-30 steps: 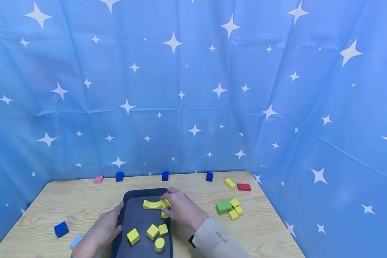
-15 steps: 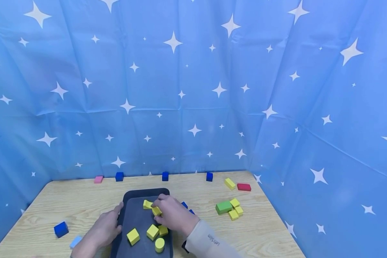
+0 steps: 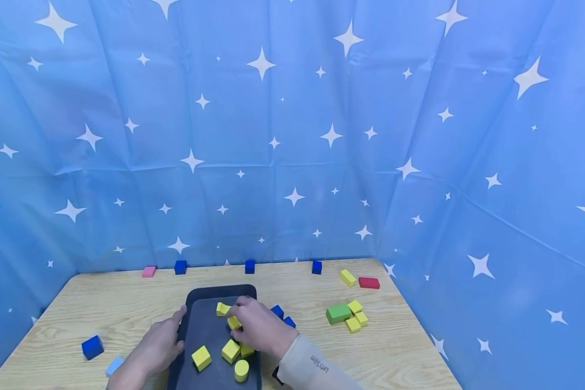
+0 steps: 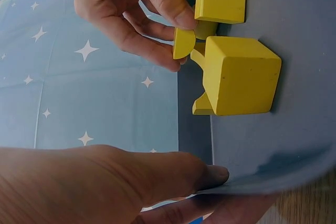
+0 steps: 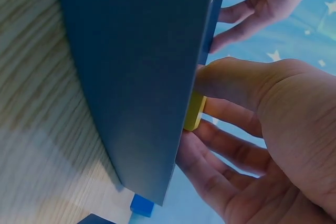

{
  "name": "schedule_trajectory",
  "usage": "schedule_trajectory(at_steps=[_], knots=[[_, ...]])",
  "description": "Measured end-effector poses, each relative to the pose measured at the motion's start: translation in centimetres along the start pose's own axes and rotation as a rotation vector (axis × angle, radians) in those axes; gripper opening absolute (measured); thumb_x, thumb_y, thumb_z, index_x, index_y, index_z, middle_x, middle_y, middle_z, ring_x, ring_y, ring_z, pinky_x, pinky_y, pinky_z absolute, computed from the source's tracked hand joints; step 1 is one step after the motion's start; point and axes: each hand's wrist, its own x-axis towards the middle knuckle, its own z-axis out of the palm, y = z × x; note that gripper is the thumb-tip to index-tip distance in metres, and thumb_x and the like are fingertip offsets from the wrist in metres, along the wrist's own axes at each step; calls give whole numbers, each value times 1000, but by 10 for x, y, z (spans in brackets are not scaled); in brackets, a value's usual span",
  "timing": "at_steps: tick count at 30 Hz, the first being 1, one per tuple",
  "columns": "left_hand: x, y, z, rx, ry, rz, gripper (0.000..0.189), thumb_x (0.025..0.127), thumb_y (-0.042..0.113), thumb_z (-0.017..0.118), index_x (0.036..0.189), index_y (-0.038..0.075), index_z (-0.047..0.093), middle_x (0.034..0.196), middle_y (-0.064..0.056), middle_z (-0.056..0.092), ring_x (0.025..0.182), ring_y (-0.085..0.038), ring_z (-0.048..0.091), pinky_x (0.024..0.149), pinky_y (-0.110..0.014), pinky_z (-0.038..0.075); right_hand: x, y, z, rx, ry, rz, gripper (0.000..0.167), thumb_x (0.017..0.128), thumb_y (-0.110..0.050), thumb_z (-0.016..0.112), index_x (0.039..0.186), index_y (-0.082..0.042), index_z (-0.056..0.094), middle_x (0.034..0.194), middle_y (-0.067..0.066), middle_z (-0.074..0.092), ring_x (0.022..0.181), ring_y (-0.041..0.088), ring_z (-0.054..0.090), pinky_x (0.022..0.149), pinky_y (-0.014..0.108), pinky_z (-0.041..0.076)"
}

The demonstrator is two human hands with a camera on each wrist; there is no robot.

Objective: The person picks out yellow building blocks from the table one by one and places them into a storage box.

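My left hand (image 3: 153,346) grips the left rim of a dark tray (image 3: 200,319), thumb inside and fingers outside the wall. Over the tray's far right part, my right hand (image 3: 262,326) pinches a yellow half-round block (image 4: 184,44) between thumb and fingers. Just beyond it lies a yellow arch block (image 3: 221,309), its right part hidden by that hand. Nearer in the tray are two yellow cubes, the left cube (image 3: 201,358) and the middle cube (image 3: 231,351), plus a yellow cylinder (image 3: 241,371). Another yellow block (image 3: 247,351) is partly covered by the right hand.
Two blue blocks (image 3: 277,311) lie right of the tray. Farther right, a green block (image 3: 338,313) touches small yellow blocks (image 3: 353,324). Pink, blue, yellow and red blocks line the back edge. A blue cube (image 3: 92,347) and light-blue block (image 3: 114,366) sit at left.
My right hand has moved left and slightly nearer with the yellow half-round block, from the arch block's right end to just in front of it. The left hand stays on the rim.
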Motion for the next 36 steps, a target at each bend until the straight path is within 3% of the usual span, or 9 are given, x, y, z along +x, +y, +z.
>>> schedule_trajectory(at_steps=[9, 21, 31, 36], knots=[[0, 0, -1, -3, -5, 6, 79, 103, -2, 79, 170, -17, 40, 148, -40, 71, 134, -55, 75, 105, -62, 69, -2, -1, 1, -10, 7, 9, 38, 110, -30, 85, 147, -21, 81, 137, -2, 75, 111, 1, 71, 92, 16, 65], [0, 1, -2, 1, -5, 10, 79, 103, -1, 79, 170, -18, 40, 151, -42, 68, 131, -51, 77, 105, -61, 69, -8, 5, -4, 25, 58, 5, 37, 111, -24, 83, 147, -16, 80, 138, 3, 73, 86, -4, 58, 74, 12, 56], [0, 0, -1, 9, 4, 16, 79, 103, -1, 80, 169, -18, 40, 153, -42, 66, 135, -54, 75, 107, -62, 68, -16, 26, -7, 30, 107, 18, 35, 111, -22, 83, 145, -15, 81, 135, 2, 75, 104, 2, 68, 85, 15, 63], [0, 1, -1, 9, -1, 8, 80, 104, -1, 80, 170, -18, 39, 156, -43, 64, 132, -49, 77, 107, -62, 68, -19, 32, -10, 34, 111, 55, 35, 111, -22, 83, 145, -15, 80, 134, 3, 76, 98, 0, 65, 82, 15, 62]])
